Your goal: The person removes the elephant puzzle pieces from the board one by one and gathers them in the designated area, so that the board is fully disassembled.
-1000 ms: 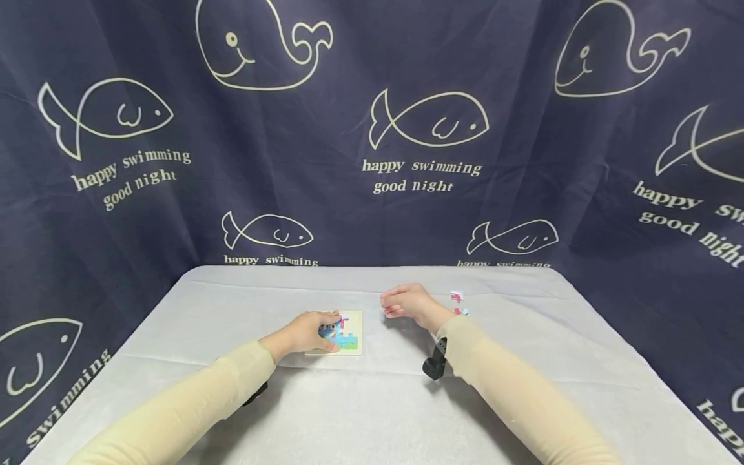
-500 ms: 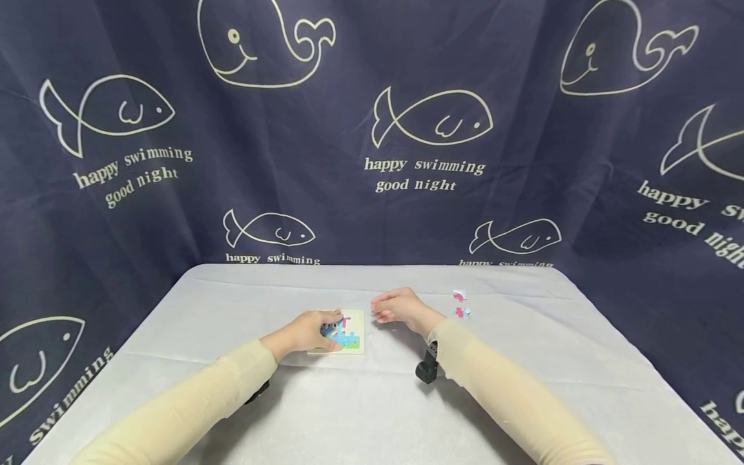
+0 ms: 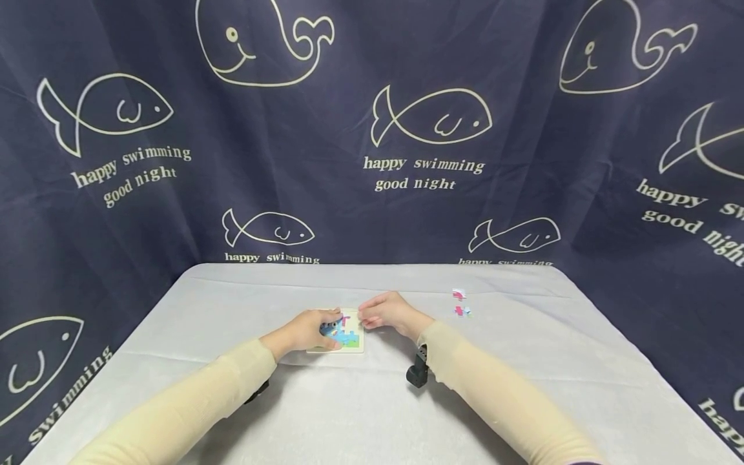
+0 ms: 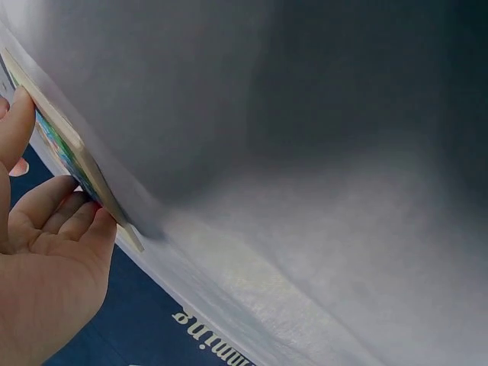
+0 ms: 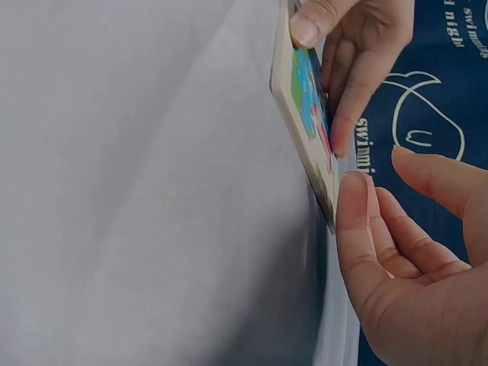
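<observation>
A small jigsaw board (image 3: 353, 323) with a cream frame lies on the table. Its picture shows blue, green and pink pieces at the left and bottom; part of the upper right is bare cream. My left hand (image 3: 302, 330) holds it, thumb on the near edge and fingers over the picture, as the right wrist view also shows on the frame (image 5: 286, 80). My right hand (image 3: 386, 313) is at the board's right edge, thumb and a fingertip close together. I cannot tell whether a piece is between them, since the thumb hides the spot.
Loose pink, white and blue puzzle pieces lie behind and right of the right hand, one farther back (image 3: 459, 294) and others nearer (image 3: 462, 311). A pale cloth covers the table (image 3: 372, 413). Behind it hangs a dark blue curtain (image 3: 325, 174) printed with fish and whales.
My right hand has moved left from the tabletop to the board's right edge. The left hand stays on the board, and the loose pieces lie where they were.
</observation>
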A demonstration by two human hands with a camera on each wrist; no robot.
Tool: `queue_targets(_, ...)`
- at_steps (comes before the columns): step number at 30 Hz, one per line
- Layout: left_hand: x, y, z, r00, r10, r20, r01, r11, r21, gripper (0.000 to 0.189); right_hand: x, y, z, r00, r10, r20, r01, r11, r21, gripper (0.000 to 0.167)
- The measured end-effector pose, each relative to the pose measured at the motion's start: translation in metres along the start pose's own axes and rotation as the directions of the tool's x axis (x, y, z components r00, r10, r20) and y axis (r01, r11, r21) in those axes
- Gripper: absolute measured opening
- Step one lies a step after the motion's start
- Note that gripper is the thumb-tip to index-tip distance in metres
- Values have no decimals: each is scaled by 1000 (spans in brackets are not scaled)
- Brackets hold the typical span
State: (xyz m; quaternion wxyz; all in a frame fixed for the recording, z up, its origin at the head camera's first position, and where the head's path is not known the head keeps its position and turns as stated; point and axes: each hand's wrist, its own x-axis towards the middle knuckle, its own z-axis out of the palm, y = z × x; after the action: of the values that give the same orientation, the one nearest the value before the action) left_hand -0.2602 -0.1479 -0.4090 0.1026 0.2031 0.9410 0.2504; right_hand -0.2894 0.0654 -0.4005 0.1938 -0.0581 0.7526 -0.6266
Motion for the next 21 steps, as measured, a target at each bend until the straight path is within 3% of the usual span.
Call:
queue_targets(10,1,-2,3,1000,4,-1,-4,1000,-10,74,-4,5,8,1000,22,-10,-23,991,-130,25)
queue_targets(21,0,-2,1,1000,0,-1,0,1000,-12,74,-6,6,10,1000,-19,11,21,968,-249,29)
